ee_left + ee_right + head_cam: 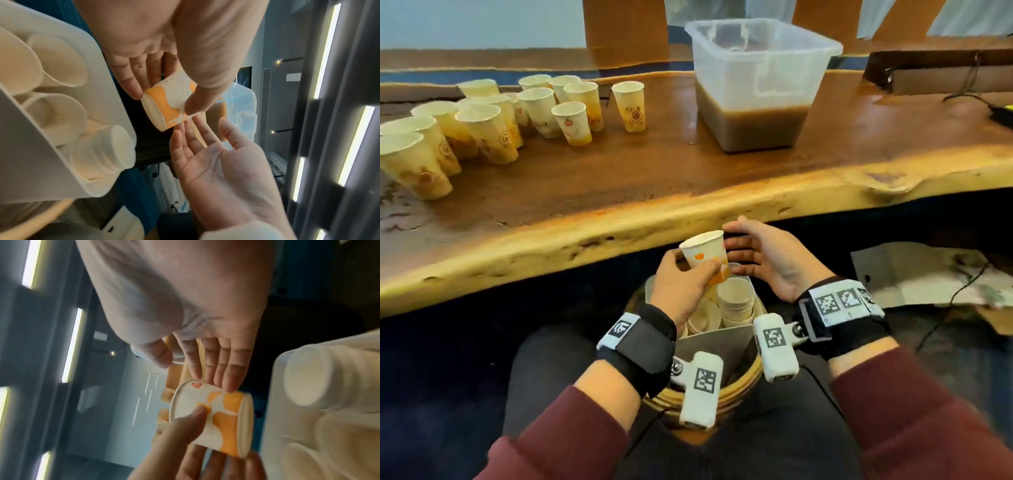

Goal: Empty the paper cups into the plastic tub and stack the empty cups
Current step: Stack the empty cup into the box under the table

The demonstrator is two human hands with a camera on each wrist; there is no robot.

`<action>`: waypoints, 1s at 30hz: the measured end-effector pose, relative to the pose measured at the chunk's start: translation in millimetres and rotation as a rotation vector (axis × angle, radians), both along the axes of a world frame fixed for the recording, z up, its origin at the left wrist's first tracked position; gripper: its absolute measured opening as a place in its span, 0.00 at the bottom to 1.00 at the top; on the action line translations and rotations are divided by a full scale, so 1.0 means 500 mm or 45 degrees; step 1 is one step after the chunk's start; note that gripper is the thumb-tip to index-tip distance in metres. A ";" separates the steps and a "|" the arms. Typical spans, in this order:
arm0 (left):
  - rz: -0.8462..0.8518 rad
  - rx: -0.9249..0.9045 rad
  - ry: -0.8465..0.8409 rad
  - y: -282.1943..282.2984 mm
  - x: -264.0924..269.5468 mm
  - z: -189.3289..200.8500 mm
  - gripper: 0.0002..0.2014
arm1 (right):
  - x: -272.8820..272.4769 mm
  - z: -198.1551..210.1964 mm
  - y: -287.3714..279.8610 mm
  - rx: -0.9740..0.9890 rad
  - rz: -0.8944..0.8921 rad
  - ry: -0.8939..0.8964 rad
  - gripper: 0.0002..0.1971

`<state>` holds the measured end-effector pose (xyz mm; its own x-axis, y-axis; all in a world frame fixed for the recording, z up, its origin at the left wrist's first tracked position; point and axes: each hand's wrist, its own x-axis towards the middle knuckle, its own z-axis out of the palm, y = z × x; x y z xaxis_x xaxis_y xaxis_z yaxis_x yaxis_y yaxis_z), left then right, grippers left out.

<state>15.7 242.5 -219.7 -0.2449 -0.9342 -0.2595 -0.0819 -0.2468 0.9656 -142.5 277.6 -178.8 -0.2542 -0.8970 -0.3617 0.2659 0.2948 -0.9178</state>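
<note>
My left hand (693,270) grips a white paper cup with orange patches (705,255) low on its side, tilted, below the table's front edge. In the left wrist view the thumb (197,104) presses the cup (166,105) against the fingers. My right hand (736,245) is open beside the cup, its straight fingers (218,369) touching the cup (218,418) near the rim. Under the hands, stacks of empty cups (736,301) stand in a white box (722,337). The clear plastic tub (722,78) holds brown liquid at the table's back.
Several paper cups (482,120) stand grouped on the left of the wooden table (654,171). A dark box and cables (945,75) lie at the back right. The white box rests on a round wooden stand (736,387) between my knees. Paper (928,274) lies under the table, right.
</note>
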 end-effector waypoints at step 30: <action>-0.203 -0.062 -0.863 -0.135 0.112 -0.099 0.34 | 0.122 -0.170 -0.138 0.276 0.117 0.046 0.11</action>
